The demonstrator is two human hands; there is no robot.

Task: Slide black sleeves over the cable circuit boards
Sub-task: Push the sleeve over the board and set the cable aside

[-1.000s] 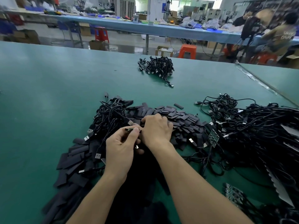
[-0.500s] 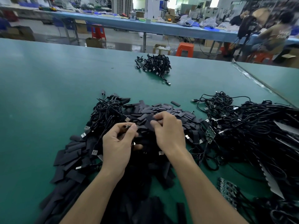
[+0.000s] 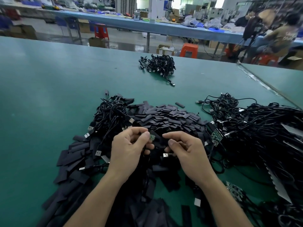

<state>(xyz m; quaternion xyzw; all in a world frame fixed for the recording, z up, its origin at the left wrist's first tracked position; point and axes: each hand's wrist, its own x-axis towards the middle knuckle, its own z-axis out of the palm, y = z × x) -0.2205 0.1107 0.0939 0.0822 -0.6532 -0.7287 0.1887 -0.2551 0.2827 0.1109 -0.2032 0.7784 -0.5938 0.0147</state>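
Circuit board (image 3: 152,137) pinched by left hand (image 3: 129,149), black sleeve (image 3: 161,141) by right hand (image 3: 188,149) just beside; seemingly pre-insertion, needed sleeve mouth aligned.

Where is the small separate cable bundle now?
In the head view, the bundle lies alone at the far centre of the green table, beyond the sleeve pile.

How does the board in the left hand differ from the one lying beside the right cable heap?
The held board is pinched by the left hand, and only its end shows past the fingers. The loose board lies untouched at the edge of the cable heap, with its face in full view. Both are green, with no sleeve over what shows.
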